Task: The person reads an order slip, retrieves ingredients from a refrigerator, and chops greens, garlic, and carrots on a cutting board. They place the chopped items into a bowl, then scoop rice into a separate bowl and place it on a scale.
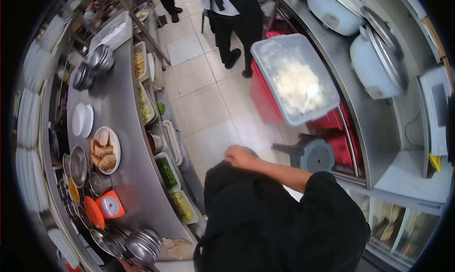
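Note:
My right hand (241, 157) lies against the dark clothing (232, 191) over my legs. Its fingers are curled together, and whatever they may hold is hidden. I cannot make out my left hand. A small skin-toned shape at the bottom edge, by the stacked metal bowls (143, 246), is too cut off to identify. To the right of my hand stands a grey plastic stool (318, 156). Beyond it, a translucent tub (265, 51) holds white food, probably rice (296, 82), with a pale scoop in it.
On the left, a steel counter (137, 177) bears a plate of meat (105, 151), an orange scale (111, 204) and bowls. Food trays (167, 172) line its edge. Rice cookers (377, 65) stand on the right counter. Another person (237, 25) stands ahead on the tiled floor.

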A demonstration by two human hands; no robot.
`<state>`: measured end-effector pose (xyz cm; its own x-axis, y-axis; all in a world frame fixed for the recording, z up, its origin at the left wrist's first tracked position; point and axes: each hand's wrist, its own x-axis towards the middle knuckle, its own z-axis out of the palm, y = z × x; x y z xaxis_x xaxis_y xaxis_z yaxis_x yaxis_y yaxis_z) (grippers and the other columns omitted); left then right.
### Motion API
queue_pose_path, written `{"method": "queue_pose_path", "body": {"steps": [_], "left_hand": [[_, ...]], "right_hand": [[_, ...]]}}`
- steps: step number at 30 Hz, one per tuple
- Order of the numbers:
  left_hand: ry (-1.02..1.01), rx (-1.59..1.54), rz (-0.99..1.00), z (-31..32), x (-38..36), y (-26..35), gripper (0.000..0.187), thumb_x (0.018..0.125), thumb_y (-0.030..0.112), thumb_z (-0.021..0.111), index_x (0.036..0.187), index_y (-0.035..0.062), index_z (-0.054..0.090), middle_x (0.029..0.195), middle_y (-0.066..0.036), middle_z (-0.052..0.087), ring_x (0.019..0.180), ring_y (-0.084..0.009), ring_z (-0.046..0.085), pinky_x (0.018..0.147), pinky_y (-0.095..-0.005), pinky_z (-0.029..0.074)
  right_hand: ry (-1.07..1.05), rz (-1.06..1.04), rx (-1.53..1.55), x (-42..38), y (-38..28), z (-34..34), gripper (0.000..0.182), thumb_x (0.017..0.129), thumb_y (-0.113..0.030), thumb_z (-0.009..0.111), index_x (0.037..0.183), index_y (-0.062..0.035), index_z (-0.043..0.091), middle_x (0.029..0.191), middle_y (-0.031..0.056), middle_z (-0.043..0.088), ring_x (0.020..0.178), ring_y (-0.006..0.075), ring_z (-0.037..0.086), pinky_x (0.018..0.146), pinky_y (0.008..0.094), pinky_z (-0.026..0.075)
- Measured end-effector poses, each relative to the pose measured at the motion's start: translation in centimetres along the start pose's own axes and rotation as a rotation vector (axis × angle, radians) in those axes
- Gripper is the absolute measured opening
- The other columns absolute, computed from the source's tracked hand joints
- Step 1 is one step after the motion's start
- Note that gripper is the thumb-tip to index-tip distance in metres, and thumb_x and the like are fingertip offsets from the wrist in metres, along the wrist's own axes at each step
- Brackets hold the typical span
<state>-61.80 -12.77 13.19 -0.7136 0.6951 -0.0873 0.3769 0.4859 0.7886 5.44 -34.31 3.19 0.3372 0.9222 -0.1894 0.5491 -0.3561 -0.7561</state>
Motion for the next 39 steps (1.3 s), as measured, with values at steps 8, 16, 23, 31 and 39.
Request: {"method": "queue_pose_path", "body": {"steps": [8,16,23,31,39], "left_hand": [[-0.254,0.003,0.09,11.8,-8.8,1.8,0.041,0.087,0.044,0.067,0.095,0.0039,0.068,0.068,-0.003,0.051,0.062,-0.0155,0.05,0.061,-0.0286,0.046],[-0.324,0.023,0.131,14.3,-9.6,2.3,0.039,0.088,0.04,0.067,0.098,0.0021,0.068,0.073,-0.006,0.057,0.066,-0.0175,0.054,0.064,-0.0303,0.048],[-0.243,0.064,0.191,11.7,-8.9,3.8,0.038,0.088,0.036,0.068,0.101,0.0005,0.069,0.078,-0.008,0.061,0.07,-0.0192,0.057,0.066,-0.0317,0.049],[-0.082,0.175,0.246,5.4,-7.8,4.9,0.038,0.089,0.033,0.068,0.105,-0.0014,0.069,0.084,-0.01,0.067,0.075,-0.0211,0.061,0.069,-0.0334,0.051],[-0.09,0.568,0.785,-8.4,-0.2,6.3,0.04,0.094,0.025,0.063,0.122,-0.0036,0.062,0.11,-0.016,0.07,0.091,-0.024,0.066,0.081,-0.0369,0.051]], "right_hand": [[0.243,0.447,0.058,-5.9,8.9,-2.4,0.021,0.077,-0.013,0.069,0.096,-0.0046,0.07,0.1,0.0159,0.066,0.094,0.0343,0.064,0.086,0.0418,0.05],[0.535,0.749,-0.091,-10.8,15.1,-8.6,0.016,0.078,-0.018,0.068,0.089,-0.006,0.071,0.09,0.0164,0.069,0.084,0.0316,0.068,0.079,0.0417,0.052],[0.634,0.674,-0.254,-10.4,25.0,-16.7,0.017,0.078,-0.018,0.066,0.087,-0.0051,0.072,0.086,0.0171,0.07,0.084,0.0344,0.068,0.08,0.0418,0.053],[0.611,0.613,-0.351,-8.5,31.8,-28.5,0.017,0.075,-0.015,0.064,0.082,-0.0018,0.071,0.082,0.0212,0.068,0.082,0.0377,0.067,0.08,0.0433,0.053],[0.469,0.451,-0.743,-12.9,45.1,-27.4,0.028,0.084,-0.023,0.054,0.081,0.0025,0.065,0.083,0.0243,0.065,0.079,0.0419,0.062,0.076,0.0537,0.047]]}}
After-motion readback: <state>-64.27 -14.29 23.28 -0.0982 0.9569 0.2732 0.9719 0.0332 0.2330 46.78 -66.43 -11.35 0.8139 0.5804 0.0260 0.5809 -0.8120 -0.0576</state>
